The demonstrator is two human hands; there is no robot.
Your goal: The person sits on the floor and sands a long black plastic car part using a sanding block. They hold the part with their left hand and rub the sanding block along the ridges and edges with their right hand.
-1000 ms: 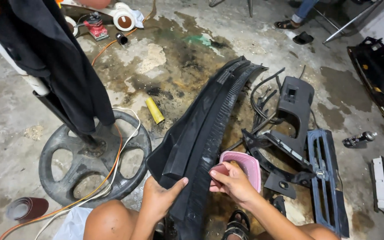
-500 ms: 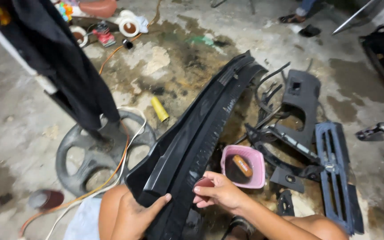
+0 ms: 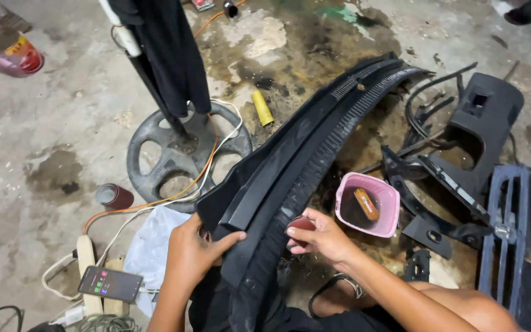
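on the stained concrete floor [image 3: 50,110] at far left lie a red tin [image 3: 18,56], a phone [image 3: 110,283] on a power strip, and a round fan base [image 3: 182,154] with cables. the left hand [image 3: 195,249] is clamped over the near end of the long black ribbed trim panel [image 3: 314,138], thumb across its top, steadying it. the right hand [image 3: 321,237] pinches a small dark red pad [image 3: 302,224] against the panel's ribbed edge; this looks like rubbing or polishing under way. the next stroke would call for a firm hold and travel along the ribs. the panel's long axis runs from the lap up toward the upper right. a pink basket [image 3: 381,212] sits just right.
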